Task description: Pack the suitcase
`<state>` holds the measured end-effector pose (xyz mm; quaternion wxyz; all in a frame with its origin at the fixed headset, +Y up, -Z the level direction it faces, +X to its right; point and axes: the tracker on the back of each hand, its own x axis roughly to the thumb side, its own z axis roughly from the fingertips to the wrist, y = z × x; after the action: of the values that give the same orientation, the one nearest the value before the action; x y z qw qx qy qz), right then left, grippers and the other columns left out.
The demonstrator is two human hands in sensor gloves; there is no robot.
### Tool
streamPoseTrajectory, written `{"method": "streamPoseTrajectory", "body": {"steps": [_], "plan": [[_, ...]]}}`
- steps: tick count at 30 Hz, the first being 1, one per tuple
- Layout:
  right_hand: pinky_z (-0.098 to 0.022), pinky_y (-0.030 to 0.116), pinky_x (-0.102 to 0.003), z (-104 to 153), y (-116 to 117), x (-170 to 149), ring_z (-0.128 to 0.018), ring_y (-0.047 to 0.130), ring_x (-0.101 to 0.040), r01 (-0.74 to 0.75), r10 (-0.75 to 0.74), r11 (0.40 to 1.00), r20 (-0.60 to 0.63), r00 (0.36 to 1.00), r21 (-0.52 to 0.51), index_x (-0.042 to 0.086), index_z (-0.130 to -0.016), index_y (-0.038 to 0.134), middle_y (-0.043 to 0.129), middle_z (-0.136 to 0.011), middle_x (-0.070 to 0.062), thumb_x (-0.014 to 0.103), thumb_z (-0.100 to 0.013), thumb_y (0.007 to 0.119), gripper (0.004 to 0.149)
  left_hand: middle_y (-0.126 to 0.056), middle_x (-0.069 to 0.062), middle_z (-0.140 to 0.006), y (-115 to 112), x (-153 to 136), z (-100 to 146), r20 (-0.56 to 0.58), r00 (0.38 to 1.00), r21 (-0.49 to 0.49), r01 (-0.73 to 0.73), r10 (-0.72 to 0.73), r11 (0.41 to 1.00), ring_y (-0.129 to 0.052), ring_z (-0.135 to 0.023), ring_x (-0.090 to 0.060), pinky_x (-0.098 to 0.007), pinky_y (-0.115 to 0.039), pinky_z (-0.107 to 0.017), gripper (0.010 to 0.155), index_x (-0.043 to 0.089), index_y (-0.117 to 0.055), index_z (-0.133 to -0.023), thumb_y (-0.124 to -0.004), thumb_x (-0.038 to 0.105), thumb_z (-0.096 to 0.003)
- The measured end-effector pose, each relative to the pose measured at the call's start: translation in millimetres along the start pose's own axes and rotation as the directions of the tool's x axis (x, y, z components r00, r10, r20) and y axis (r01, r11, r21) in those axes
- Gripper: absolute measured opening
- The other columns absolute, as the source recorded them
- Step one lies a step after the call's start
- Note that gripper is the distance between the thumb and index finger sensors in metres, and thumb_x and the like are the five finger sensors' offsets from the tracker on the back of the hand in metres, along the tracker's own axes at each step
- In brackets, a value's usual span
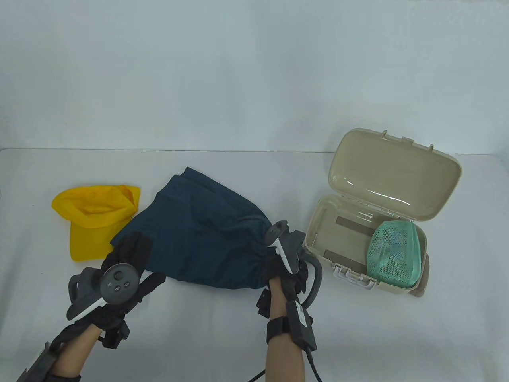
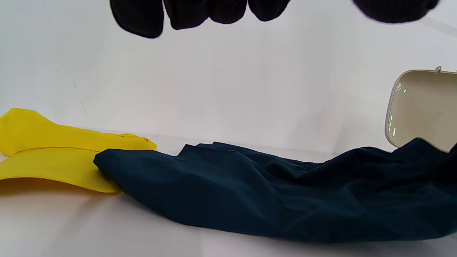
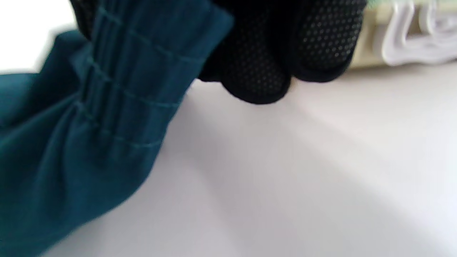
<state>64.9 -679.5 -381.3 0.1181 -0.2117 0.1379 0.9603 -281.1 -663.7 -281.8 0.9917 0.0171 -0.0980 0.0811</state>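
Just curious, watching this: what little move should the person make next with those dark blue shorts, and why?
Probably the left hand should grip the shorts' loose end to fold them: the right hand already pinches the waistband, and spread out they look too wide for the open case.

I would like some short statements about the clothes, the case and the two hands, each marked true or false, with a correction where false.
1. The suitcase lid stands open. True.
2. The right hand grips the gathered waistband of the dark teal shorts. True.
3. The yellow cap already lies inside the suitcase. False: it lies on the table, left of the shorts.
4. The suitcase holds nothing yet. False: a green mesh bundle sits in its right part.
5. The left hand holds the cap. False: its fingers are spread and hold nothing, near the left edge of the shorts.
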Motion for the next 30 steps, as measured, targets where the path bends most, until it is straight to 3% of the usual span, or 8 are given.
{"method": "streamPoseTrajectory", "body": {"steps": [5,10,16,21,30], "plan": [[-0.043,0.087,-0.038,11,-45,6,-0.050,0.100,-0.015,-0.003,0.007,0.998,0.074,0.997,-0.062,0.014,-0.086,0.077,0.095,-0.065,-0.003,0.053,-0.045,0.080,0.057,-0.030,-0.017,-0.123,0,-3,0,-0.016,1.000,-0.004,-0.002,0.002,1.000,-0.040,-0.114,-0.043,-0.058,-0.051,-0.079,0.087,0.019,-0.029,-0.117,-0.059,0.063,-0.0481],[-0.045,0.086,-0.041,20,-87,23,-0.056,0.100,-0.020,-0.211,0.226,0.964,0.078,0.971,-0.162,0.015,-0.086,0.080,0.096,-0.069,-0.004,0.052,-0.045,0.079,0.055,-0.030,-0.017,-0.123,0,-3,0,-0.022,1.000,-0.013,0.001,-0.002,1.000,-0.040,-0.114,-0.043,-0.058,-0.052,-0.079,0.086,0.019,-0.029,-0.116,-0.059,0.063,-0.0482],[-0.047,0.085,-0.043,28,-112,60,-0.058,0.099,-0.023,-0.504,0.525,0.815,-0.003,0.851,-0.284,0.017,-0.086,0.082,0.095,-0.072,-0.006,0.051,-0.045,0.080,0.054,-0.030,-0.017,-0.123,1,-2,0,-0.031,1.000,-0.024,-0.004,0.003,1.000,-0.040,-0.114,-0.043,-0.058,-0.052,-0.079,0.086,0.018,-0.030,-0.117,-0.059,0.062,-0.0483],[-0.044,0.086,-0.041,27,-99,102,-0.052,0.100,-0.020,-0.567,0.604,0.765,0.032,0.797,-0.305,0.014,-0.085,0.083,0.096,-0.066,-0.005,0.052,-0.045,0.079,0.055,-0.031,-0.017,-0.123,0,-2,0,-0.036,0.999,-0.033,-0.013,0.011,0.999,-0.041,-0.114,-0.043,-0.058,-0.052,-0.079,0.086,0.019,-0.030,-0.117,-0.060,0.062,-0.0483],[-0.038,0.088,-0.037,13,-31,168,-0.043,0.101,-0.014,-0.524,0.571,0.813,0.173,0.802,-0.253,0.011,-0.082,0.085,0.099,-0.057,-0.002,0.055,-0.046,0.077,0.057,-0.031,-0.018,-0.123,0,-3,-1,-0.046,0.999,-0.054,-0.016,0.013,0.998,-0.041,-0.114,-0.043,-0.058,-0.052,-0.078,0.086,0.018,-0.030,-0.117,-0.060,0.062,-0.0486]]}}
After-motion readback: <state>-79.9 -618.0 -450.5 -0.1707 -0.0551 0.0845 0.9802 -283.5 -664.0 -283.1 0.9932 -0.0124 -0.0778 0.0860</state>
